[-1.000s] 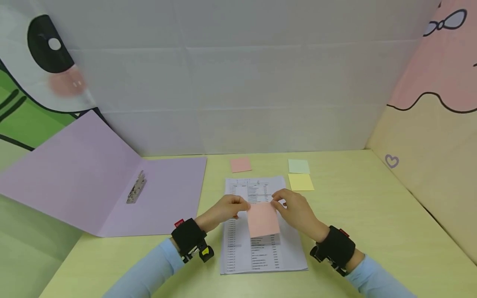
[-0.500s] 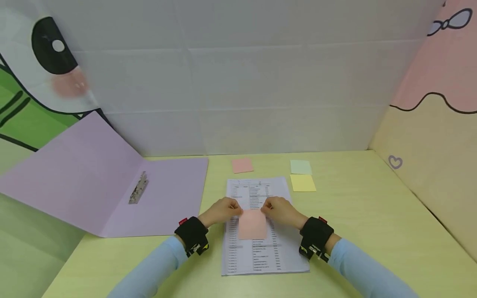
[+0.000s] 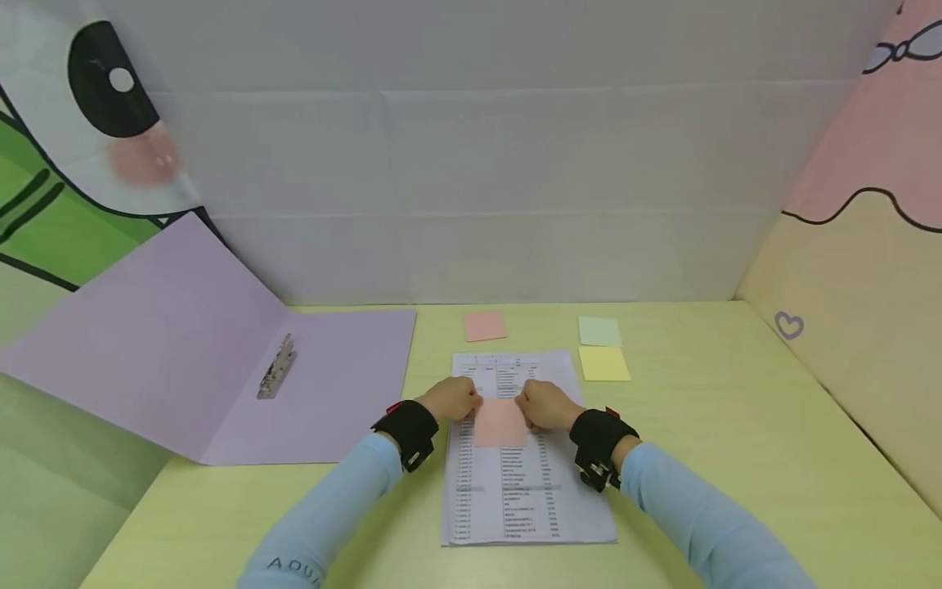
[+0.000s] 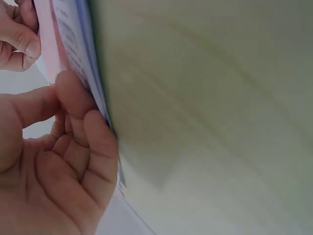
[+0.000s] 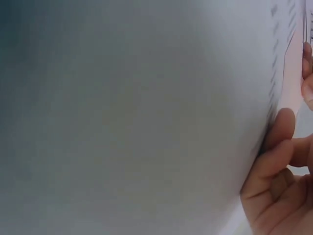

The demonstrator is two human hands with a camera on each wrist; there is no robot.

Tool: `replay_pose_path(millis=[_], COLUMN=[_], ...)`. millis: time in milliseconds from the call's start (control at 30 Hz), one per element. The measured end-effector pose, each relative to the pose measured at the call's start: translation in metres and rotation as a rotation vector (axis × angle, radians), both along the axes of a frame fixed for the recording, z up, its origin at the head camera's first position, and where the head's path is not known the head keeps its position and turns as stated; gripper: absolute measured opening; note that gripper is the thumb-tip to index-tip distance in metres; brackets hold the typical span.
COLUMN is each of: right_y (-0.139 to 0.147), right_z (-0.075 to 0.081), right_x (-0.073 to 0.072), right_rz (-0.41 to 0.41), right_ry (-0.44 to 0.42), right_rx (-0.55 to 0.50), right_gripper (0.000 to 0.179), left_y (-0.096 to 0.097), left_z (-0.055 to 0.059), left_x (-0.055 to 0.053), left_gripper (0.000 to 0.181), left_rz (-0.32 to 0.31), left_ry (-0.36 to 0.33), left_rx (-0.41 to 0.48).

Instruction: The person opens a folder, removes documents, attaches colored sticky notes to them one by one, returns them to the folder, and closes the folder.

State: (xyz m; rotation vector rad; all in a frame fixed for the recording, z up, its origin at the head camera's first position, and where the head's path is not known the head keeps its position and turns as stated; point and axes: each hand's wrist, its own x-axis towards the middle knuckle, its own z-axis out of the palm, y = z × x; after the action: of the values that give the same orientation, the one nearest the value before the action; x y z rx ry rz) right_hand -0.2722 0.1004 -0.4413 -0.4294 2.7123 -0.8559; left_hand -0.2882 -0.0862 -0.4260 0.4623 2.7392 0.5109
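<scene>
A pink sticky note (image 3: 500, 424) lies close over the middle of a stack of printed sheets (image 3: 533, 511). Its upper left corner is pinched by my left hand (image 3: 451, 398), thumb against forefinger. On the opposite upper corner, my right hand (image 3: 549, 405) pinches the note the same way. In the left wrist view, the left hand's (image 4: 63, 152) lower fingers rest along the edge of the stack. The right wrist view has the right hand's (image 5: 281, 181) fingers down against the paper, with the note's pink edge beyond them.
An open lilac folder (image 3: 346, 384) with a metal clip (image 3: 276, 368) stands at the left, its cover propped against the wall. Behind the sheets lie another pink note (image 3: 485, 326), a pale green note (image 3: 599, 331) and a yellow note (image 3: 604, 364).
The pink note was raised and tilted; it has come down level over the sheets, then shifted slightly up the page. Both hands moved with it, fingers curling in more.
</scene>
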Motion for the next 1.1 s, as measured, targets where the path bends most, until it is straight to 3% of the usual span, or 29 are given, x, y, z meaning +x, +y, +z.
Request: replay_pose_path(millis=[167,400,633,933,1100], right_y=[-0.004,-0.005,-0.005,-0.005,-0.004], right_z=[0.005,0.013,0.014,0.008,0.007], right_x=[-0.004,-0.008,-0.009,-0.011,-0.013], right_rz=[0.023,0.025,-0.004,-0.004,-0.025], right_ry=[-0.01,-0.039,-0.075,-0.099,-0.12], right_rx=[0.078,0.083,0.09,0.06,0.043], right_gripper=[0.046,0.05,0.049,0.048,0.045], left_y=[0.002,0.003,0.006,-0.002,-0.004], left_z=[0.007,0.012,0.011,0.006,0.003], left_x=[0.0,-0.003,-0.007,-0.013,-0.018], left_gripper=[0.023,0.022,0.026,0.027,0.029], left_rz=[0.016,0.067,0.073,0.143,0.115], left_ry=[-0.037,-0.034,-0.042,-0.142,-0.15], left_rx=[-0.009,-0.002,-0.011,0.098,0.094])
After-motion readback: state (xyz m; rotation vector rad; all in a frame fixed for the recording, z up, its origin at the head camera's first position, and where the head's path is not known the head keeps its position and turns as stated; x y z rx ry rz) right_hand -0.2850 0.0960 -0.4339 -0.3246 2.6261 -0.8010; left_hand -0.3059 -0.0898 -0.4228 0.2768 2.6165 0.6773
